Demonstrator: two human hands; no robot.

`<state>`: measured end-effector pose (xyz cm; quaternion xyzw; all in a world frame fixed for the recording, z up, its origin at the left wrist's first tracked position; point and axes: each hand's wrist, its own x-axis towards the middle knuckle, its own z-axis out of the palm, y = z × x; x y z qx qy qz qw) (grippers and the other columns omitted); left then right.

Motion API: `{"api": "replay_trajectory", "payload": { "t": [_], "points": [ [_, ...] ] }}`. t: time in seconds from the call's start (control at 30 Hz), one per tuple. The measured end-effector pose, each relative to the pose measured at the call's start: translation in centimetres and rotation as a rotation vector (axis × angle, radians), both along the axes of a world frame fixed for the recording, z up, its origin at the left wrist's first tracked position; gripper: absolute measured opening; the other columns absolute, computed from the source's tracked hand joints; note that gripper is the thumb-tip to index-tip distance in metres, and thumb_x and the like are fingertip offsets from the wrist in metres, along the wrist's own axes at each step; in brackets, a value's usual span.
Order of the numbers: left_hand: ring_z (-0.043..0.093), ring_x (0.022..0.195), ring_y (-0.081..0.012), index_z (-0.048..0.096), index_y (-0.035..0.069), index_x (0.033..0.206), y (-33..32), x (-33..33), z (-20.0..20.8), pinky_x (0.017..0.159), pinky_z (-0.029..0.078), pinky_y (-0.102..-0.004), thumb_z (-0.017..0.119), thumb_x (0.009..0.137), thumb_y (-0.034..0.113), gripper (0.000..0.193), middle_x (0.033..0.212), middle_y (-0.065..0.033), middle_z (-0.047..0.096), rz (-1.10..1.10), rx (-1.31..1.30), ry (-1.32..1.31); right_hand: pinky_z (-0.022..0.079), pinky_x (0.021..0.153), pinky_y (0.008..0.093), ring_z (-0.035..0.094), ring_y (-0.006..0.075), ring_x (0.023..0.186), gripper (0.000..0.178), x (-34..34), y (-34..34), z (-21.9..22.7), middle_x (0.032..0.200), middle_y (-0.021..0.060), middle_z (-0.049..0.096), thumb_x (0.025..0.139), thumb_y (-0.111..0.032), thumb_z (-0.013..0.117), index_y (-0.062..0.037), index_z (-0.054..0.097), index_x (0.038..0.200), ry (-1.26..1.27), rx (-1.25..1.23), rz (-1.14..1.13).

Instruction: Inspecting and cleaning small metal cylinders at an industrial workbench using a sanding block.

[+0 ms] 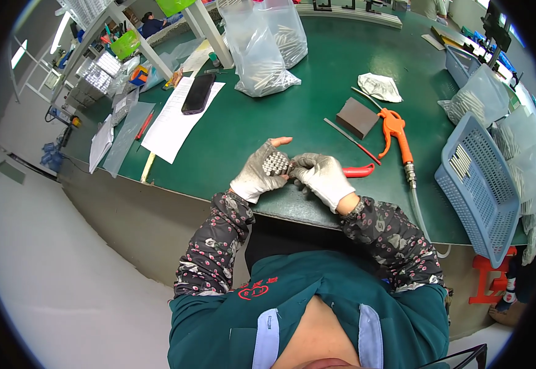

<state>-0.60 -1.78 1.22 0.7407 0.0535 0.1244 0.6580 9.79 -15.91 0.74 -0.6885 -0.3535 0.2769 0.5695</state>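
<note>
many metal rods (275,164) fill the curled left hand (254,177), right hand (323,176) bent alongside, its hold unclear.

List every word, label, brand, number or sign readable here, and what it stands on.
White paper sheet, partly under the smartphone: faint lines, too small to read.
Teal jacket, chest: red embroidered characters and emblem, which I won't copy out.
No other text is clear enough to read.

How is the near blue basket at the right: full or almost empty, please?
Almost empty: the near blue basket holds one small group of rods, and most of its perforated inside shows bare.
</note>
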Motion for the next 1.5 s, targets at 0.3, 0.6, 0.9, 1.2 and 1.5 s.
{"api": "replay_trajectory", "payload": {
  "t": [0.3,0.6,0.9,1.2,1.5],
  "points": [
    [0.056,0.087,-0.0097,0.045,0.004,0.125,0.0,0.0,0.0,0.081,0.044,-0.022,0.07,0.062,-0.005,0.068,0.095,-0.0026,0.057,0.004,-0.021,-0.002,0.048,0.048,0.0271,0.06,0.014,0.053,0.021,-0.2,-0.6,1.1,0.065,0.0093,0.063,0.079,-0.015,0.058,-0.0011,0.066,0.093,0.198,-0.055,-0.022],
    [0.053,0.089,-0.0092,0.045,0.004,0.125,-0.2,0.1,0.3,0.083,0.043,-0.0222,0.069,0.061,-0.006,0.068,0.105,-0.0027,0.053,0.035,0.052,0.026,0.051,0.062,0.0369,0.063,0.0312,0.07,0.02,-0.6,-0.4,0.2,0.077,0.0145,0.064,0.076,-0.023,0.06,-0.0079,0.068,0.088,-0.484,-0.01,-0.152],
    [0.048,0.076,-0.0052,0.045,0.008,0.126,-0.3,0.1,0.2,0.072,0.041,-0.0182,0.065,0.063,-0.011,0.069,0.084,0.0031,0.052,0.014,0.029,-0.028,0.051,0.06,0.0342,0.064,0.028,0.068,0.015,-1.0,-0.4,0.7,0.074,0.0113,0.065,0.074,-0.019,0.062,-0.0087,0.068,0.083,-0.602,-0.069,-0.19],
    [0.049,0.075,-0.0053,0.044,0.007,0.127,-0.3,0.1,0.3,0.072,0.041,-0.0181,0.065,0.063,-0.011,0.07,0.082,0.003,0.052,-0.003,0.009,-0.022,0.05,0.06,0.0375,0.063,0.03,0.067,0.015,-0.6,-0.1,0.1,0.073,0.0123,0.064,0.075,-0.02,0.059,-0.0093,0.067,0.081,-0.564,-0.021,-0.169],
    [0.049,0.074,-0.0052,0.043,0.006,0.127,-0.3,0.0,0.4,0.07,0.042,-0.0181,0.064,0.064,-0.012,0.069,0.081,0.0028,0.052,0.004,0.035,-0.015,0.05,0.06,0.0391,0.062,0.0319,0.067,0.017,-0.3,-0.1,-0.1,0.073,0.0132,0.064,0.076,-0.022,0.056,-0.0103,0.068,0.081,-0.483,0.025,-0.178]
  ]
}}
